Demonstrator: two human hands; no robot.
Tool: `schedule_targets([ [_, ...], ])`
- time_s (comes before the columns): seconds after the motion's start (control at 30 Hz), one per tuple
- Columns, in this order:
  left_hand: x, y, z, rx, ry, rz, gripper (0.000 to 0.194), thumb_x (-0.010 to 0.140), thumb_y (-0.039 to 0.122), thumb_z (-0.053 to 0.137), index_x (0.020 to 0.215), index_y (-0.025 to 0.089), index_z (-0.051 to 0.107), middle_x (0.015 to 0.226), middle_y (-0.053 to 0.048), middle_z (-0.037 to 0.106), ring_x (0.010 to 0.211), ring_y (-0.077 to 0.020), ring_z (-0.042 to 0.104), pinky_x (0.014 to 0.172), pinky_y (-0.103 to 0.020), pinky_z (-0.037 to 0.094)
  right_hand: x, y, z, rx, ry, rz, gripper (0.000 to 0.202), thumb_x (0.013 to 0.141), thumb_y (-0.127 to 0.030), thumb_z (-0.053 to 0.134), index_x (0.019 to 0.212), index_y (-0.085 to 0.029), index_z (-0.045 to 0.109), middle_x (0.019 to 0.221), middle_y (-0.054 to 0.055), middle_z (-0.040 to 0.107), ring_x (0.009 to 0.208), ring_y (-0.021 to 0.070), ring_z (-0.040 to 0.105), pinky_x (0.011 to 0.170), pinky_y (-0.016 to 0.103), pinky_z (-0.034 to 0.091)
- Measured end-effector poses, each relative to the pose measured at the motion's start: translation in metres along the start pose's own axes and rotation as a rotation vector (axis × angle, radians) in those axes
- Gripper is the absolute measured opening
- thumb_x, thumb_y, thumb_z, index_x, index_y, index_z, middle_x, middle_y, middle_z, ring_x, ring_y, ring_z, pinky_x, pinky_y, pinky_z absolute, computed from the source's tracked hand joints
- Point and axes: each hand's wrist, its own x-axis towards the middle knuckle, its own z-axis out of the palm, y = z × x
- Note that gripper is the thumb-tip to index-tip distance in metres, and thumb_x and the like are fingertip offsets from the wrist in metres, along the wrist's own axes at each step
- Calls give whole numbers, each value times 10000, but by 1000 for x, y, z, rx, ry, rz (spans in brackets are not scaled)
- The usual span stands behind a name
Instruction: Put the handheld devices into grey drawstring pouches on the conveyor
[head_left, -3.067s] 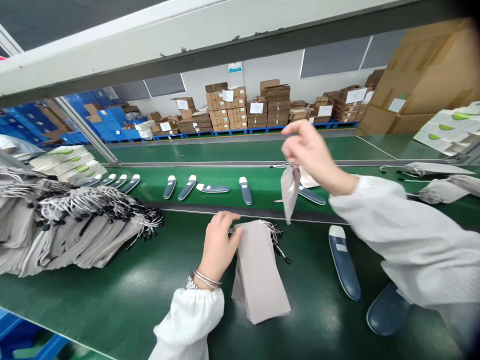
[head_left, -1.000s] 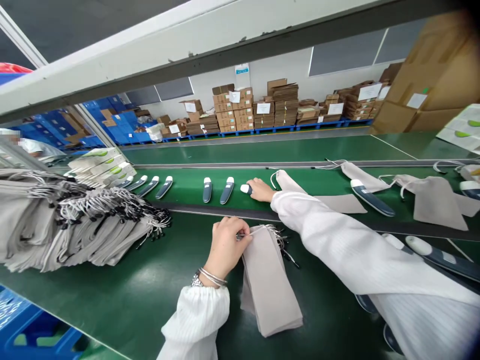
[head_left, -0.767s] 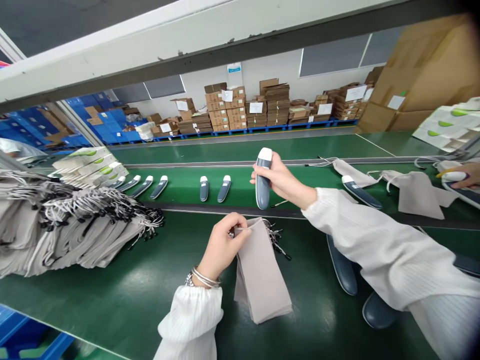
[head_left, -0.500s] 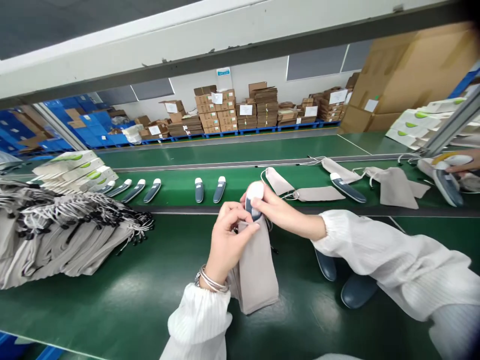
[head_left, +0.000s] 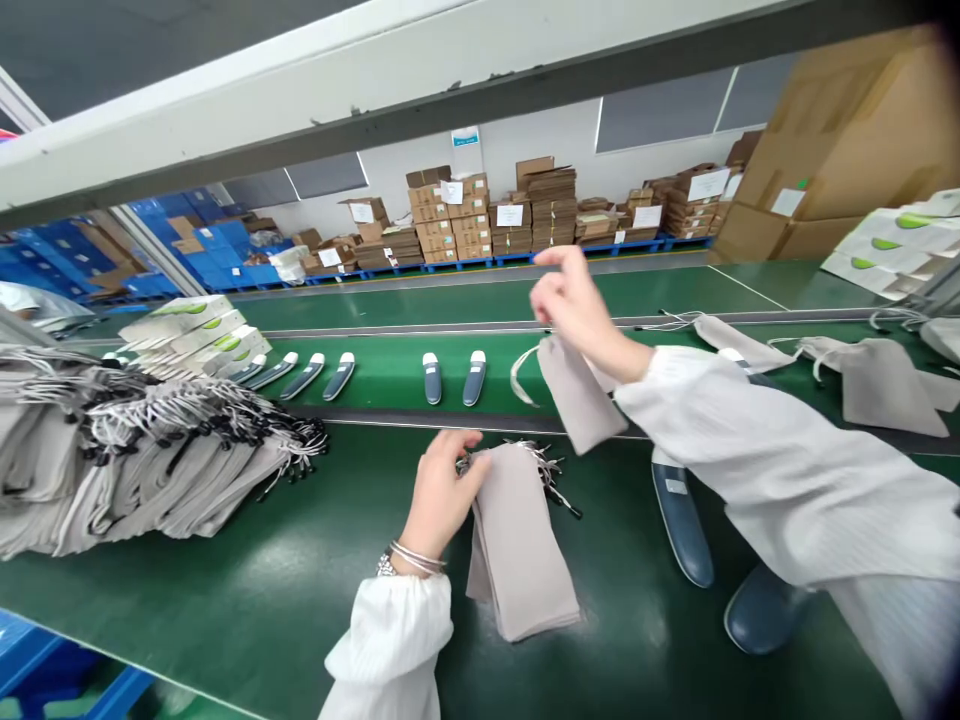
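Observation:
My left hand (head_left: pixel 444 485) rests at the upper left corner of a small stack of grey fabric drawstring pouches (head_left: pixel 525 550), thumb and fingers curved but apart. Black-tipped cords stick out from the top of that stack. Further forward, my right hand (head_left: pixel 570 305) is raised with curled fingers at the top of another grey pouch (head_left: pixel 579 400), which slants down over the belt's edge with its white cord looping left. The grip itself is partly hidden behind the fingers. Under my right forearm lie a dark blue device (head_left: pixel 682 525) and another dark blue one (head_left: pixel 761 610), partly covered by the sleeve.
A big pile of grey pouches (head_left: pixel 172 460) lies at left beside white boxes (head_left: pixel 199 335). Several blue devices with white caps (head_left: pixel 474 380) sit along the green belt (head_left: pixel 390 385). More pouches (head_left: pixel 885 385) lie at right. A metal beam (head_left: pixel 375 110) crosses above.
My right hand has moved forward and up from the stack, a pouch now at its fingers. The white-capped device it held is out of sight. My left hand has loosened beside the stack.

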Motion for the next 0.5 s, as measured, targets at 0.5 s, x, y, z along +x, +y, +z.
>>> schedule_targets([
  [0.5,-3,9,1,288,-70,283,137,864,111,621,790,218,577,802,15,657,838,-188,575,874,-380,350,-6,82,87,-273,-335,493,290,927,-402,580,1112,-206,475,966,79,651,748,190,629,629,312,495],
])
